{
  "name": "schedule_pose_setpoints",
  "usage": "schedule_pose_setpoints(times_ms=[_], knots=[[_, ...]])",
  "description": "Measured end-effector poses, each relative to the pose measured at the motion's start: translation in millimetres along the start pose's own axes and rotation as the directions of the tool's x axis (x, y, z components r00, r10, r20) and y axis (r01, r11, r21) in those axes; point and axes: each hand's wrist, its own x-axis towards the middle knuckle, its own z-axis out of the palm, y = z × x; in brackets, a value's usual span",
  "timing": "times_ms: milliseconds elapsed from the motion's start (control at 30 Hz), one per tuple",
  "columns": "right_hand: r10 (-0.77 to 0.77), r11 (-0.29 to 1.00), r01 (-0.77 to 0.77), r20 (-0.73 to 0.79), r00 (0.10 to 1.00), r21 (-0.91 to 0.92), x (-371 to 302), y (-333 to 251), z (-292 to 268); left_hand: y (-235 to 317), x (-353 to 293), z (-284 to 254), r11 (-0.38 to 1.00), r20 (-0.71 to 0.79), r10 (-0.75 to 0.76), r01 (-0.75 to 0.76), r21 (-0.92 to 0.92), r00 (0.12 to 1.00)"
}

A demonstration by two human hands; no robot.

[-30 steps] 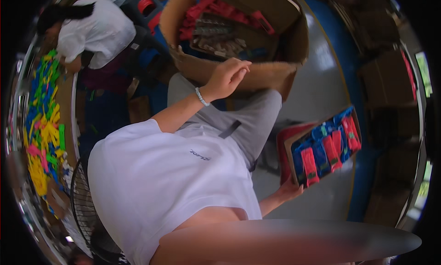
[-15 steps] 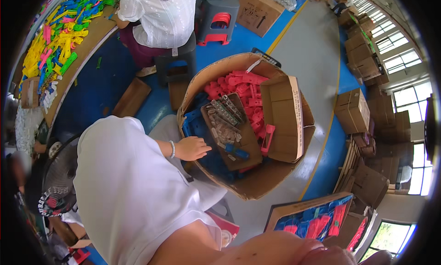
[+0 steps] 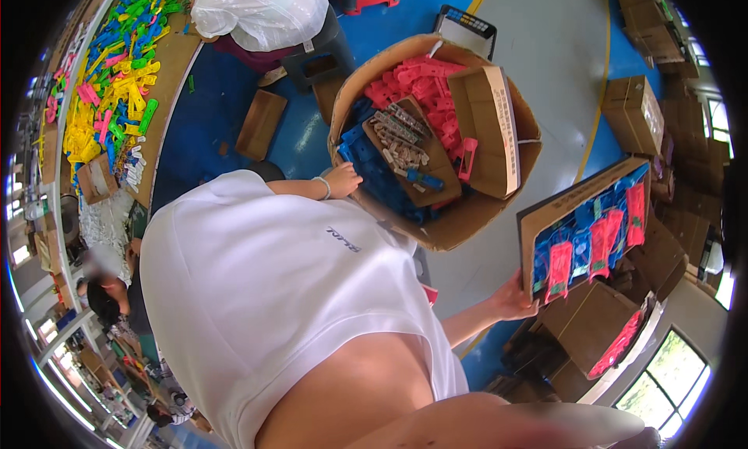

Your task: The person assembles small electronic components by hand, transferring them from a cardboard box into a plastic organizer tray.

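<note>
At the near left rim of the large open cardboard box (image 3: 475,223), my left hand (image 3: 343,179) is closed over the edge. In the box lie pink plastic pieces (image 3: 417,79), blue plastic pieces (image 3: 366,157), a small cardboard tray (image 3: 442,165) with small pale and green parts, and an empty-looking carton (image 3: 475,106) tilted on its side. Off to the right, my right hand (image 3: 516,297) grips the lower corner of a shallow cardboard tray (image 3: 528,250). That tray is tilted and carries blue and pink plastic pieces (image 3: 600,235); my fingers are partly hidden by its edge.
A seated person (image 3: 261,17) works at the far left by a table (image 3: 167,98) heaped with colourful plastic pieces. An open carton (image 3: 261,126) and a dark stool (image 3: 319,56) stand on the floor. Cartons (image 3: 633,114) line the right; a black-rimmed tray (image 3: 466,30) lies behind the box.
My right hand has come into view holding the tray, which is raised and shifted right. My left hand stays at the box rim, fingers now more curled. The whole view has shifted.
</note>
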Motion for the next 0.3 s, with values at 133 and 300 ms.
schedule_pose_setpoints(times_ms=[133,300], knots=[[0.054,0.996,-0.058,0.062,0.997,0.066,67.6,-4.6,-16.0,15.6,-3.3,-7.6,0.996,-0.138,-0.08,0.075,-0.043,0.987],[0.178,0.984,-0.176,0.142,0.974,-0.025,167.4,-11.5,-59.4,64.2,-1.8,-21.4,0.763,-0.306,-0.544,0.612,0.207,0.781]])
